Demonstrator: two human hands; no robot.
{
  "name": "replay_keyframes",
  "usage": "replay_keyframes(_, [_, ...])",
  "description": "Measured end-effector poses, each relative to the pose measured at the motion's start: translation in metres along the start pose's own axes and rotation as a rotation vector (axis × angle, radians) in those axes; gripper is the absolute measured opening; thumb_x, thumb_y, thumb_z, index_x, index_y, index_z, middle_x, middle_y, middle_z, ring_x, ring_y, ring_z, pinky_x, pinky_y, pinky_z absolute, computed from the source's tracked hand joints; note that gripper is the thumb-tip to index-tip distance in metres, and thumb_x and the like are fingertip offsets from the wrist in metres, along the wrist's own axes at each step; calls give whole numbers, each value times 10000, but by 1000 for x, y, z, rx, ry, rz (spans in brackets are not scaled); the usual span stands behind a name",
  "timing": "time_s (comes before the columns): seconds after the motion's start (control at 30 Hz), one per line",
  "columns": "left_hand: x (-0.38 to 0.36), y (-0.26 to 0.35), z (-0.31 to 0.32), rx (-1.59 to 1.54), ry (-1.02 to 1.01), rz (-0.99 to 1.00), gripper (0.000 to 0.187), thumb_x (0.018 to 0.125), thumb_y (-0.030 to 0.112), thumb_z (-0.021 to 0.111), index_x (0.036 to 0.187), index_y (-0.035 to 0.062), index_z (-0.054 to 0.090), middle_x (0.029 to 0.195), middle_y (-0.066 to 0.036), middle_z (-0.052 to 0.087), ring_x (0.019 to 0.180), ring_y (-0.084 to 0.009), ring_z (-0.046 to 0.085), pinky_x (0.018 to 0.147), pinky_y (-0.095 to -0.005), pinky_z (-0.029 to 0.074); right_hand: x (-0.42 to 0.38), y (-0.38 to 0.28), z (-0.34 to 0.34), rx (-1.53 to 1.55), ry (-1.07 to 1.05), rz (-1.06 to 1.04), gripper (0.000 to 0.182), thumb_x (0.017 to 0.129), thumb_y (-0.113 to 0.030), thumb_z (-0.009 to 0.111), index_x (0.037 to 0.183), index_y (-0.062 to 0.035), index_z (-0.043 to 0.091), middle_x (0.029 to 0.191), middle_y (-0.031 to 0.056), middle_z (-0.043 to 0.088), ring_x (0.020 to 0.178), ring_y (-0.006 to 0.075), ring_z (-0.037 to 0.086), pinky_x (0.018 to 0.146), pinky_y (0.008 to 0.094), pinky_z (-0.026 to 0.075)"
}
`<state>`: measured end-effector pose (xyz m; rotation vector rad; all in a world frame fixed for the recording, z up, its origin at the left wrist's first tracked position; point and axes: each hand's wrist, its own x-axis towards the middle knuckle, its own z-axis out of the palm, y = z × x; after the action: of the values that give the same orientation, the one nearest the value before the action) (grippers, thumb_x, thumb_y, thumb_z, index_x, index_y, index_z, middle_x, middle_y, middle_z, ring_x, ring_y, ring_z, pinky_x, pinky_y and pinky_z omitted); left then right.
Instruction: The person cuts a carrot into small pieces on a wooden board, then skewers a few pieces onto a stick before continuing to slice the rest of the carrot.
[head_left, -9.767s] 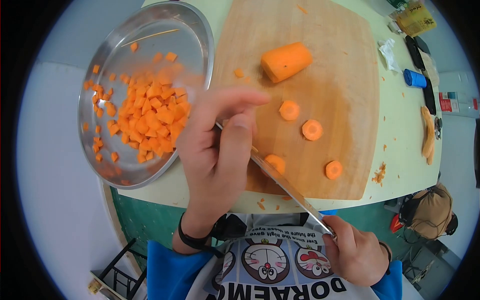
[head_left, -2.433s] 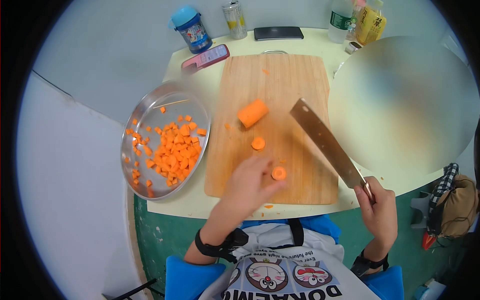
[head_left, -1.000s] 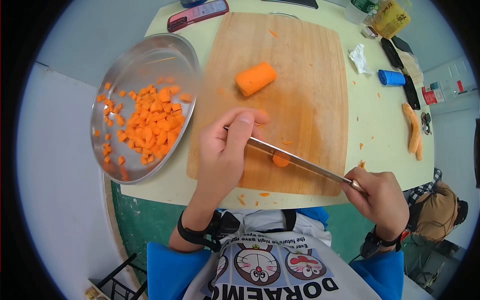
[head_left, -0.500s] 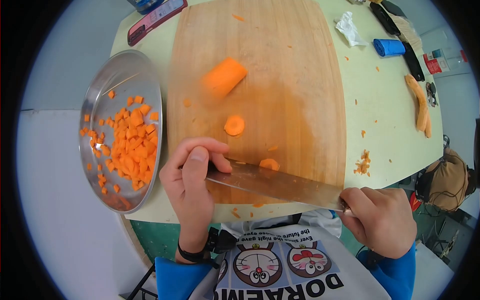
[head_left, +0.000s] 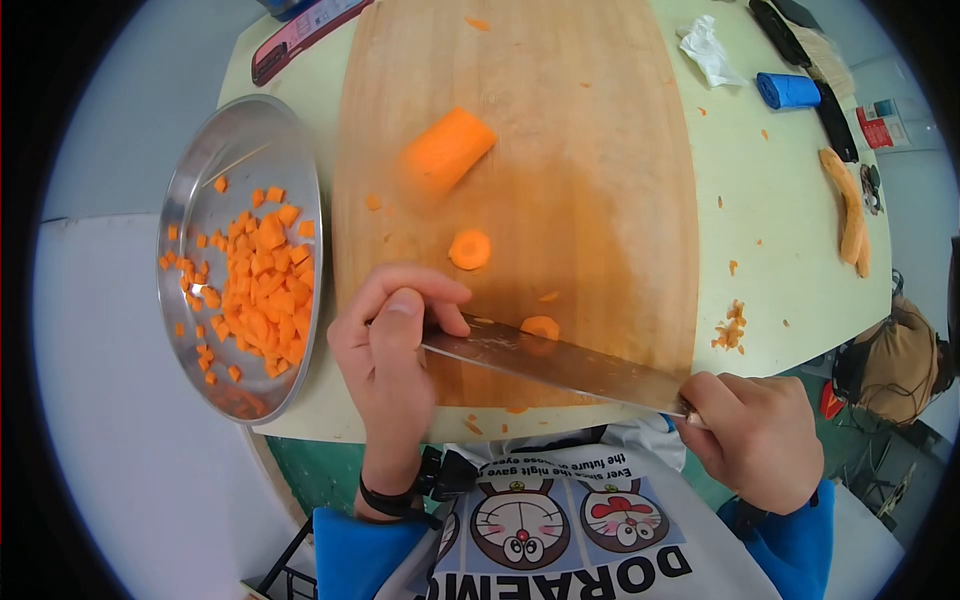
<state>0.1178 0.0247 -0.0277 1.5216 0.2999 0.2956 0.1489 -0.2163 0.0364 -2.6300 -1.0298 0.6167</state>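
A wide-bladed kitchen knife (head_left: 570,365) lies across the near part of the wooden cutting board (head_left: 610,130), edge toward me. My right hand (head_left: 755,435) is wrapped round its handle. At the other end of the blade, the curled fingers and thumb of my left hand (head_left: 395,345) close on the blade's end, partly hiding it. Just beyond the blade sits a carrot slice (head_left: 540,327), and another carrot slice (head_left: 469,249) rests farther up. A thick carrot piece (head_left: 450,150) lies toward the board's upper left, blurred at its lower end.
On the left stands a metal tray (head_left: 185,350) of diced carrot (head_left: 265,285). A phone (head_left: 305,35) lies behind it. To the right are a crumpled tissue (head_left: 708,50), a blue roll (head_left: 788,90), long orange-tan peeled pieces (head_left: 848,215) and carrot scraps (head_left: 730,328).
The view has shifted slightly. My left hand has moved a little up and right along the blade's end. The knife and the carrot pieces stay nearly where they were.
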Motion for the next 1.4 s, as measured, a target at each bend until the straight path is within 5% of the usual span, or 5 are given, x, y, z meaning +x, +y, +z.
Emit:
replay_keyframes(0.23, [1,0,3,147,-38,20,315,916,238,374,891,-21,552,725,-70,537,659,-124,500,600,-220,388,-8,0,4,7,116,-24,192,780,-193,623,789,-85,465,542,47,479,451,231,517,397,343,383])
replay_keyframes(0.37, [-9,-2,-4,290,368,531,291,929,243,413,1018,-8,530,945,-42,521,795,-118,504,678,-225,399,-16,0,-5,173,312,21,161,814,-171,610,767,-52,513,539,74,493,442,239,512,407,327,371])
replay_keyframes(0.57, [-23,17,14,867,-365,267,237,780,84,609,1009,50,558,978,-88,526,809,-220,576,696,-302,460,-22,3,-9,333,467,250,131,801,-115,635,807,-10,557,517,75,462,412,203,444,418,280,337])
replay_keyframes(0.97, [-29,-7,14,869,-415,286,127,750,81,605,860,49,551,882,-88,515,693,-243,576,599,-320,474,-16,31,22,267,521,250,168,843,-116,578,739,5,527,476,103,410,381,205,382,402,289,303])
replay_keyframes(1.4, [11,7,-85,1267,524,463,193,776,171,634,911,34,637,919,-142,551,879,-290,539,780,-363,432,-15,32,26,367,543,304,207,854,-130,564,717,10,498,467,104,379,387,159,332,402,291,283])
